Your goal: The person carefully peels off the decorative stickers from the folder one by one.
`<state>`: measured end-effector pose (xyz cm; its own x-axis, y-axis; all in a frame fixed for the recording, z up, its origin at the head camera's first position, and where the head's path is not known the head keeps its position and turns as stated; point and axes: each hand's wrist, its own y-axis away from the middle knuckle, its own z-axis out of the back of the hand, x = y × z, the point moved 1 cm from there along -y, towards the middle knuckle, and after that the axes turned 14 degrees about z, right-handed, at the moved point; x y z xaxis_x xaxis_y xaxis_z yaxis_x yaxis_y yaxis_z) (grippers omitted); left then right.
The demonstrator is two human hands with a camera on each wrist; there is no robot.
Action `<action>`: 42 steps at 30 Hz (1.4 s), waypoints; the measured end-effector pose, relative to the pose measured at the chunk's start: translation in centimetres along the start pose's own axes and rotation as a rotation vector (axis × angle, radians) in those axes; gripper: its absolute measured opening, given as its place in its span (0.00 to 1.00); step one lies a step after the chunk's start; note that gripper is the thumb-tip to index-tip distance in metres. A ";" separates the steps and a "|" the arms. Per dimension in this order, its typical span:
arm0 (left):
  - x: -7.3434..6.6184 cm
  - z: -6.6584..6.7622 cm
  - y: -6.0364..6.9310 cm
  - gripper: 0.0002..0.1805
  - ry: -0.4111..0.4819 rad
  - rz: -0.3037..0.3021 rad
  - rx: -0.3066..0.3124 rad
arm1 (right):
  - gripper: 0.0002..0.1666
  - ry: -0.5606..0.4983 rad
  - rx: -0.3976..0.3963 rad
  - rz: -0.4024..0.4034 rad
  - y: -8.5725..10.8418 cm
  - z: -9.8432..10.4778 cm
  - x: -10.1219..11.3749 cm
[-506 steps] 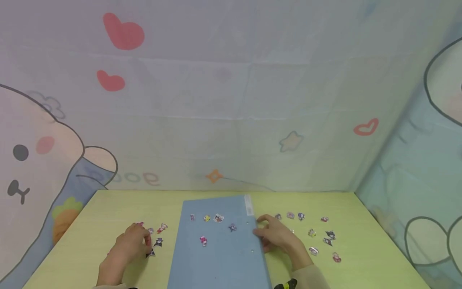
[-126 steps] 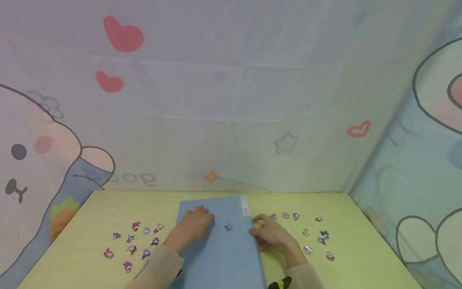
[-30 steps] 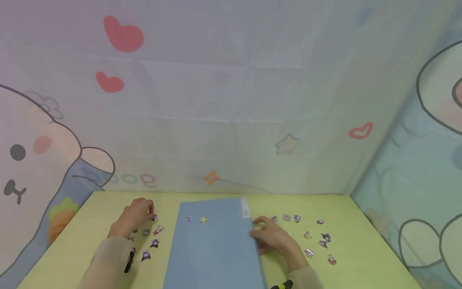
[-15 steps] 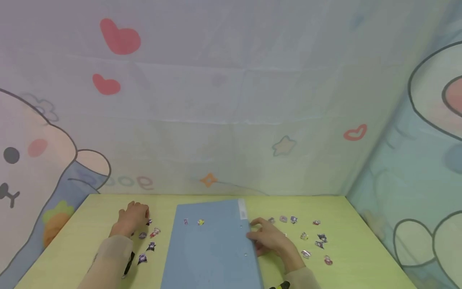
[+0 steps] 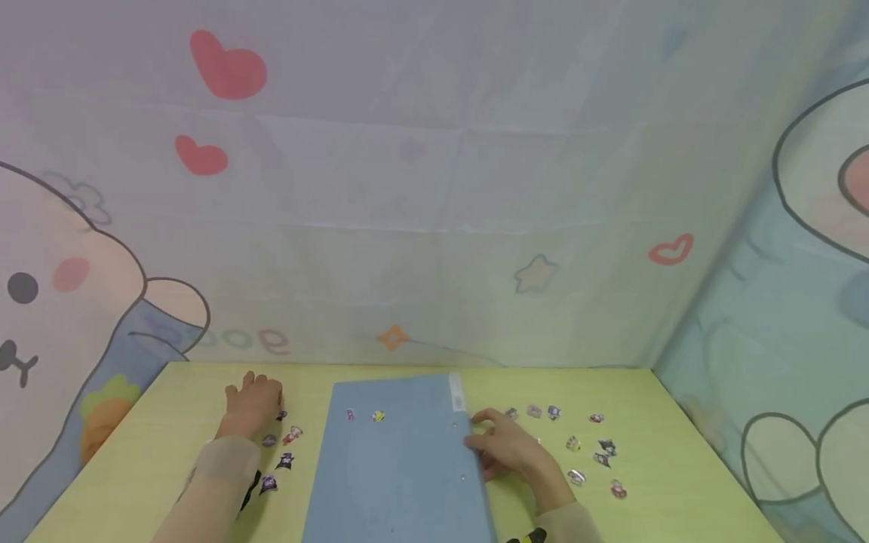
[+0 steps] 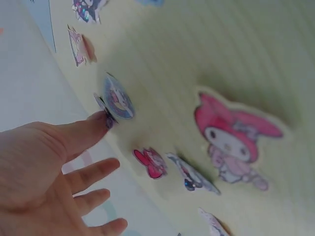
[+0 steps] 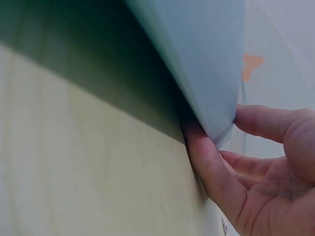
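My left hand [image 5: 251,407] is over the left part of the table. In the left wrist view, its thumb presses a small dark purple sticker [image 6: 104,109], apparently pinched, though the index finger is hidden. A round blue sticker [image 6: 119,98] lies right beside that. A pink-hooded character sticker [image 6: 226,137] is closer to the camera. The blue folder [image 5: 400,475] occupies the middle, with a pink-and-white sticker [image 5: 350,415] and a yellow one [image 5: 378,416] near its top. My right hand [image 5: 512,449] grips the folder's right edge, thumb above and finger beneath; the right wrist view shows this edge lifted.
Several cartoon stickers [image 5: 573,443] are scattered right of the folder. Others, including a red-and-white one [image 5: 292,435] and a dark purple one [image 5: 268,484], lie to its left. A patterned cloth backdrop [image 5: 380,188] rises behind the yellow table [image 5: 679,483].
Stickers on the folder have dropped from several to two. The purple one there seconds ago is gone; my left hand has moved from the folder to the far left. My right hand stayed put.
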<state>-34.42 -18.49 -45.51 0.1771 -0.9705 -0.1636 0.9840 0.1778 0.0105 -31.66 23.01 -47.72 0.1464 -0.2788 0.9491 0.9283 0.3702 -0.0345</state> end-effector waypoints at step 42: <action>-13.3 -2.6 1.5 0.10 0.151 -0.186 0.087 | 0.33 0.018 0.007 0.003 -0.1 0.0 -0.4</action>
<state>-35.40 -4.89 -45.86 -0.0055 -0.9487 -0.3160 0.9985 -0.0225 0.0501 -31.82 23.05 -48.07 0.1557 -0.2938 0.9431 0.9253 0.3776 -0.0351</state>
